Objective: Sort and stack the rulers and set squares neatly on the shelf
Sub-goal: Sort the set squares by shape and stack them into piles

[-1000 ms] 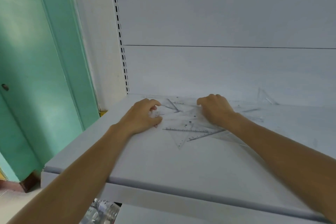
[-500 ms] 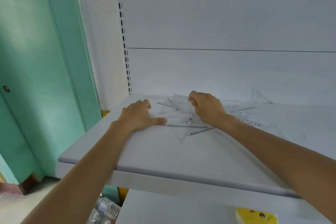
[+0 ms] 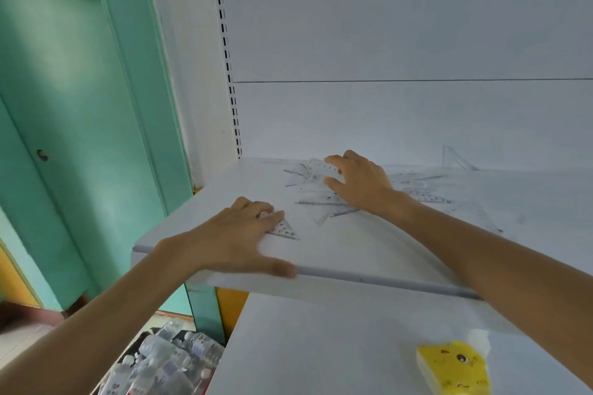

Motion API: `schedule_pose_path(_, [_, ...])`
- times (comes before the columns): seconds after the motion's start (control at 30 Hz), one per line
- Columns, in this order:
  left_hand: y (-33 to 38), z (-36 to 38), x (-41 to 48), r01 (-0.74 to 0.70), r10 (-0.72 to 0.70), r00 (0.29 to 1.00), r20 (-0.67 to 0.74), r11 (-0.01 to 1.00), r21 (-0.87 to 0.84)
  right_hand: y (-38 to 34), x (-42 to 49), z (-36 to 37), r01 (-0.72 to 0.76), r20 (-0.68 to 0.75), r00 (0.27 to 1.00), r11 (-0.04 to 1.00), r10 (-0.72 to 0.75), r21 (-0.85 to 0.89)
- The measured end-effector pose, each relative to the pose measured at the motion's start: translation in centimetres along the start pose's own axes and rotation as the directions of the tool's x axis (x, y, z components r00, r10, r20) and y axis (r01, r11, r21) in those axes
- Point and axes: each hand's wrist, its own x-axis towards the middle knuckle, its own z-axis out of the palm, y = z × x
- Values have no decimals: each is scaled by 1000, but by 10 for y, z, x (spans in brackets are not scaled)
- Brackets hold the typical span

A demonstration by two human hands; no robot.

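Several clear plastic rulers and set squares lie in a loose pile [image 3: 333, 202] at the back of the white shelf [image 3: 369, 276]. My left hand [image 3: 237, 234] lies flat near the shelf's front left, its fingers pressing a small clear set square [image 3: 284, 229] onto the board, thumb at the front edge. My right hand [image 3: 359, 183] is over the pile, thumb and fingers pinching a clear ruler [image 3: 321, 168] tilted up off the pile. More clear pieces [image 3: 426, 194] trail to the right, and one set square [image 3: 455, 160] leans against the back wall.
A slotted white upright [image 3: 227, 74] and a teal door frame [image 3: 128, 106] stand to the left. On the lower shelf sits a yellow chick-print pack [image 3: 455, 365]. A bin of plastic bottles [image 3: 167, 362] is on the floor at lower left.
My left hand has slid toward the shelf's front edge, dragging a small set square out of the pile. My right hand has moved back and lifted a ruler's end. The view dropped lower.
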Motion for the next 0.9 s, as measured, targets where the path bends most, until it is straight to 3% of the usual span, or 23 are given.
schedule_pose_path(0.07, [9,2,-13,-39,41,999,-29,997,62,-4,1,0,6,1,1000,1000,-6,6])
schedule_pose_path(0.17, [23,7,-30,-48,87,978,-188,978,202,-9,-1,-1,18,-7,1000,1000,-18,-19])
schedule_pose_path(0.3, [44,11,-43,-157,337,858,-387,890,428,-12,-7,-1,44,-19,999,995,-46,-89])
schedule_pose_path(0.37, [47,5,-46,-183,334,821,-463,922,341,-9,-11,-3,35,11,999,995,-34,-96])
schedule_pose_path(0.5, [46,-12,-30,-176,150,883,-445,984,-16,5,-21,-17,12,23,1000,999,-11,-42])
schedule_pose_path(0.73, [111,-23,59,-309,84,888,-451,836,-453,82,-80,-58,-128,-113,984,990,135,61])
schedule_pose_path(0.9, [194,-25,109,-384,224,896,-383,824,-416,169,-143,-100,-299,-150,943,954,298,17])
